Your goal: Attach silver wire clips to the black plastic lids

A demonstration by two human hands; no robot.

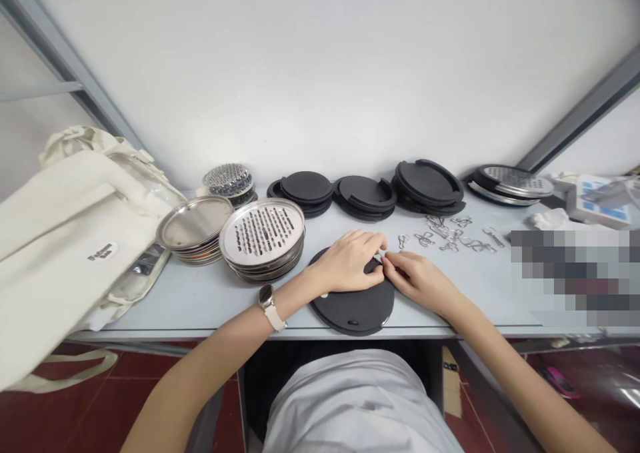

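Note:
A round black plastic disc point(353, 313) lies near the table's front edge, with a small slot close to its near rim. My left hand point(353, 263) rests over the disc's far part, fingers curled and thumb bent inward. Between the fingertips of both hands shows a small shiny metal clip point(378, 257), mostly hidden. At the disc's right side, my right hand point(413, 276) pinches this clip with thumb and forefinger. Loose bent-wire metal clips point(440, 230) are scattered beyond my right hand.
Left of the disc stand stacks of metal grater plates point(263, 233) and plain metal discs point(195, 223). Black plastic holders point(365, 193) are stacked along the wall, with assembled graters point(520, 181) farther right. A cream bag point(65, 240) covers the left end.

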